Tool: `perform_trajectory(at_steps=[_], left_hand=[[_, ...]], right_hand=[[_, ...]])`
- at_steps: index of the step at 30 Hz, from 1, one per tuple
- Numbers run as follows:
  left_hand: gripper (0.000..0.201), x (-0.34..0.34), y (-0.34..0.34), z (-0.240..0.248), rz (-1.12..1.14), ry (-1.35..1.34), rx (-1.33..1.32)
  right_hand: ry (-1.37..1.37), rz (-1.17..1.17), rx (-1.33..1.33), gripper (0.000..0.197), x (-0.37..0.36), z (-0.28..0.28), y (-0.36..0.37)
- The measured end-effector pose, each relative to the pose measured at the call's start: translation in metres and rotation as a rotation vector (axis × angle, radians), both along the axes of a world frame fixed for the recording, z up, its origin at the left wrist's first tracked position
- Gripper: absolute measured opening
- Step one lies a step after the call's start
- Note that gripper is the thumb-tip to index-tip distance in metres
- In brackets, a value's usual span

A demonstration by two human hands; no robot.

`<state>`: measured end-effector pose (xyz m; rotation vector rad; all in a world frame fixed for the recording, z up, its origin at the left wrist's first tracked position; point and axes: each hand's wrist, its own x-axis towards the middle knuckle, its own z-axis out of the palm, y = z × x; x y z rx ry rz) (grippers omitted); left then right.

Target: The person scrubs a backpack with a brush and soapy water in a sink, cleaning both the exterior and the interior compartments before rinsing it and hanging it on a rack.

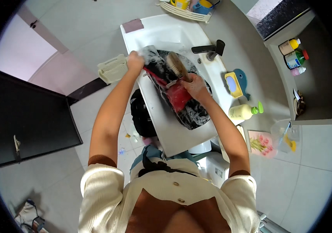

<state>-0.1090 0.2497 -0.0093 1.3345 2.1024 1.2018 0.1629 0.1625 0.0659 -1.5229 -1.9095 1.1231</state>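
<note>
Soapy black-and-red fabric (178,97) lies in the white sink (170,141). At the fabric's 10 o'clock, the left hand (135,61) has its fingers closed on the edge, the forearm reaching toward 1 o'clock. The right hand (196,86), near the fabric's 3 o'clock, has its fingers wrapped round the handle of a wooden brush (177,66); that elbow bends outward, the forearm slanting toward 11 o'clock. A black faucet (211,49) stands at 2 o'clock.

Looks like a home bathroom. Has a white washbasin (172,143) with a black tap (211,50), a whale-shaped soap dish (242,80) and a pump bottle (240,112) beside it, a rack (189,15) with cups (179,4), a shelf (323,91) of bottles (292,60), and pale tiling on the floor (92,106) and walls (319,149).
</note>
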Motion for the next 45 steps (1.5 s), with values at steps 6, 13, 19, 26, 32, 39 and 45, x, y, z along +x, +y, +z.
perform_trajectory(at_steps=[6,13,19,26,32,39,45], left_hand=[[0.019,-0.014,-0.007,0.046,0.129,-0.480,0.283],[0.013,0.018,-0.038,0.120,-0.140,0.046,0.446],[0.023,0.016,-0.105,0.071,-0.469,0.335,0.510],[0.026,0.095,-0.125,0.032,-0.853,0.779,0.573],[0.011,0.084,-0.137,0.025,-0.835,0.765,0.128],[0.024,0.033,-0.145,-0.020,-0.468,0.659,-0.008],[0.023,0.041,-0.139,-0.015,-0.428,0.679,-0.101]], right_hand=[[-0.321,0.082,0.204,0.049,-0.048,-0.032,-0.013],[-0.333,-0.149,0.530,0.035,-0.052,-0.103,0.044],[0.395,-0.380,-0.214,0.044,-0.059,0.014,0.039],[-0.318,-0.046,0.082,0.068,-0.053,0.004,0.057],[-0.285,-0.175,0.071,0.061,0.011,-0.067,0.038],[-0.113,-0.651,-0.287,0.050,0.077,-0.128,0.012],[-0.166,-0.714,-0.238,0.054,0.107,-0.169,0.020]])
